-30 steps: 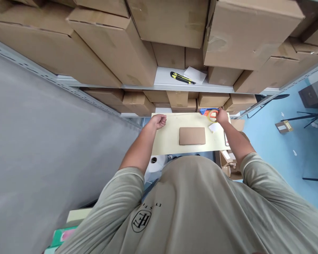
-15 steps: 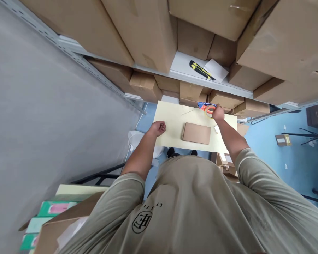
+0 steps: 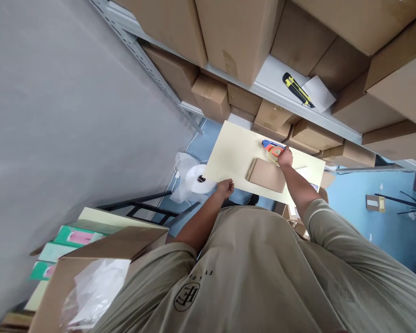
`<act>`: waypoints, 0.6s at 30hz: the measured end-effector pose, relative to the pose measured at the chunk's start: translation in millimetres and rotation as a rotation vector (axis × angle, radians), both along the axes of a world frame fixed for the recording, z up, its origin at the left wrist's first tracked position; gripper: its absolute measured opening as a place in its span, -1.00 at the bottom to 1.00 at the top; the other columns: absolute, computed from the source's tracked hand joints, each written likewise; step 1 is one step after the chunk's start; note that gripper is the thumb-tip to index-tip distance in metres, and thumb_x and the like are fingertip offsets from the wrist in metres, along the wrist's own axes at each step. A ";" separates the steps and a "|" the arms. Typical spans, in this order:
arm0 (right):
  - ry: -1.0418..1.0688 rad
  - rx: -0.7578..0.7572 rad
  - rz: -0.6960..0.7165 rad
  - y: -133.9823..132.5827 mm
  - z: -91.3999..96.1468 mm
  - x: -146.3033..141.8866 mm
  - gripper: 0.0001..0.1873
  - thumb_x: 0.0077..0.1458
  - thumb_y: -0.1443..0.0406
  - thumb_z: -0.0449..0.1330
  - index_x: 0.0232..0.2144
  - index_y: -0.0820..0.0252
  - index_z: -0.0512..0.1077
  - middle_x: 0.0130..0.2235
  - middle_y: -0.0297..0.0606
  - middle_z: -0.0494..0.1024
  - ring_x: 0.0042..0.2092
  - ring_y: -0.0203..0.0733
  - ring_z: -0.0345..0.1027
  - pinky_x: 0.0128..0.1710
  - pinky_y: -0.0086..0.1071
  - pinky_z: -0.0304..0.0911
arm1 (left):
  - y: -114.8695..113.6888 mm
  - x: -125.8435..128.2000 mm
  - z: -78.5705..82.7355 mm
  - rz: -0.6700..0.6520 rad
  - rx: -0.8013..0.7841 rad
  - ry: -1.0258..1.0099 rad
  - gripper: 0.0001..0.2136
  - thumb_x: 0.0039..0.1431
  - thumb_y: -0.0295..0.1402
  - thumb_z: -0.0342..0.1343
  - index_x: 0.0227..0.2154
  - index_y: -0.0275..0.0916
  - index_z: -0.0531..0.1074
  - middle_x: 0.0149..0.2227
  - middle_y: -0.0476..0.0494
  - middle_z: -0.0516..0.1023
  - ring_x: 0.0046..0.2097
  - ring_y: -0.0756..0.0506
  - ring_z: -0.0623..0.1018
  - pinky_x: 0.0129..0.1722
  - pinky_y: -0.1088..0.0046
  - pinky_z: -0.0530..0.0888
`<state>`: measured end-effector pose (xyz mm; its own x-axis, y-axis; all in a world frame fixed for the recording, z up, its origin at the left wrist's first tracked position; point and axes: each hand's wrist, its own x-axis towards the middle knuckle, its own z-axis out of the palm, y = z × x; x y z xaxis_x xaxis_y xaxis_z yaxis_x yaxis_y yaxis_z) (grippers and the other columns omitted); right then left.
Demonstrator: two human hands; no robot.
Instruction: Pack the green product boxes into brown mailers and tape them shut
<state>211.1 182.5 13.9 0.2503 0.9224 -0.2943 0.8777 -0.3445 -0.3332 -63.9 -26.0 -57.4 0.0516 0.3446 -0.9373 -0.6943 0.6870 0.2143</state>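
A flat brown cardboard parcel (image 3: 266, 175) lies on a small pale yellow table (image 3: 234, 155). My right hand (image 3: 284, 158) is closed on an orange and blue tape dispenser (image 3: 272, 149) at the parcel's far edge. My left hand (image 3: 225, 187) hangs curled in a loose fist at the table's near left edge, with nothing visible in it.
Metal shelving stacked with cardboard boxes (image 3: 242, 32) rises behind the table; a yellow and black utility knife (image 3: 297, 89) and a white paper lie on one shelf. A white roll of wrap (image 3: 197, 179) stands left of the table. An open carton with plastic (image 3: 97, 277) sits at lower left.
My head has turned left, bringing the open carton into view. My left hand pulled back from the tabletop to its near edge. My right hand brought the tape dispenser to the parcel's far edge.
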 end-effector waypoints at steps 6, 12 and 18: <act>0.033 0.022 -0.077 -8.7 -10.8 5.0 -0.69 0.38 0.27 0.18 0.13 0.17 0.46 0.09 0.05 0.67 -0.02 0.06 0.60 0.02 -0.21 0.47 | -6.9 36.5 -6.0 -0.009 -0.142 0.005 -0.71 0.35 -0.47 0.29 -0.42 -0.17 0.30 -0.52 0.06 0.32 -0.55 0.08 0.28 -0.56 0.66 0.20; 0.050 0.041 -0.102 -18.5 -18.4 8.7 -0.65 0.39 0.30 0.06 0.15 0.14 0.45 0.10 -0.02 0.67 0.01 0.01 0.59 0.04 -0.21 0.46 | -11.3 60.7 -16.6 -0.049 -0.182 -0.006 -0.88 0.51 -0.35 0.25 -0.19 -0.26 0.51 -0.29 -0.07 0.55 -0.39 0.04 0.49 -0.40 0.58 0.47; 0.032 0.035 -0.087 -23.0 -23.7 10.1 -0.59 0.42 0.35 0.00 0.22 0.15 0.42 0.17 -0.03 0.64 0.09 -0.04 0.57 0.10 -0.27 0.42 | -13.9 90.3 -27.3 -0.108 -0.128 -0.035 -0.60 0.52 -0.14 0.29 0.27 -0.21 0.53 0.26 -0.29 0.58 0.15 -0.23 0.65 0.14 0.05 0.68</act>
